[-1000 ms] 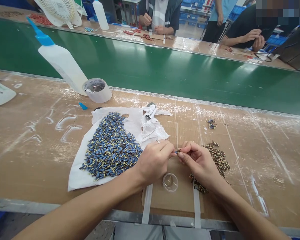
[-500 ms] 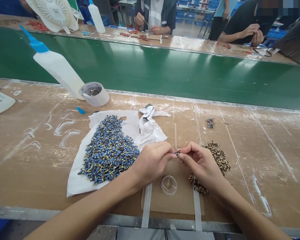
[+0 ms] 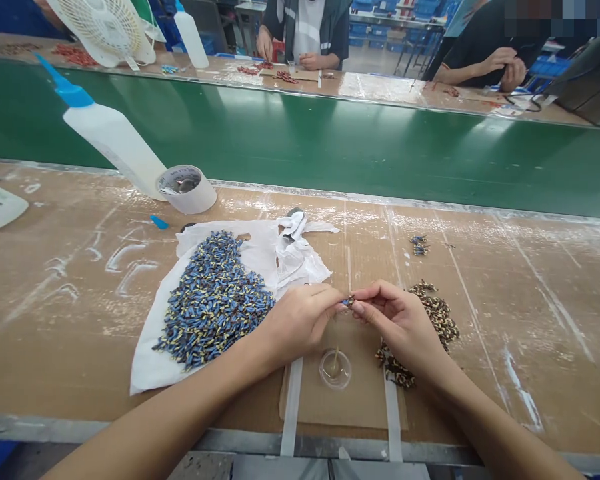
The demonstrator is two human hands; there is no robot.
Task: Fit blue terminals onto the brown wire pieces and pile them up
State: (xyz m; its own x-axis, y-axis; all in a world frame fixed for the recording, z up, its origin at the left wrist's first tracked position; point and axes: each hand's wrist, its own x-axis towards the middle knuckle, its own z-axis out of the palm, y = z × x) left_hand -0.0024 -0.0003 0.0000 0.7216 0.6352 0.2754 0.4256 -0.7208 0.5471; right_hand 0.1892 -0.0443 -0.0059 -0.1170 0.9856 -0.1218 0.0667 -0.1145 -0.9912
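Observation:
My left hand (image 3: 300,319) is closed, its thumb and forefinger pinching a tiny blue piece (image 3: 347,302). From the other side, my right hand (image 3: 399,321) pinches the piece's darker end; the fingertips partly hide it. Left of my hands, a heap of small blue, yellow and dark pieces (image 3: 215,300) lies on a white sheet (image 3: 147,363). A pile of brown and cream pieces (image 3: 437,313) sits beside and partly behind my right hand. Below the fingers, a small clear cup (image 3: 335,370) with a thin stick in it stands on a cardboard pad (image 3: 350,410).
A white bottle with a blue nozzle (image 3: 113,143) leans by a tape roll (image 3: 187,190). Crumpled white paper (image 3: 297,247) lies behind my left hand, and a few blue pieces (image 3: 419,245) lie farther right. Beyond the green belt (image 3: 290,143), other people work with red pieces.
My hands stay together on the tiny piece, with only slight finger movement. The view has shifted a little. Across the belt, one person's hand has lowered toward the red pieces.

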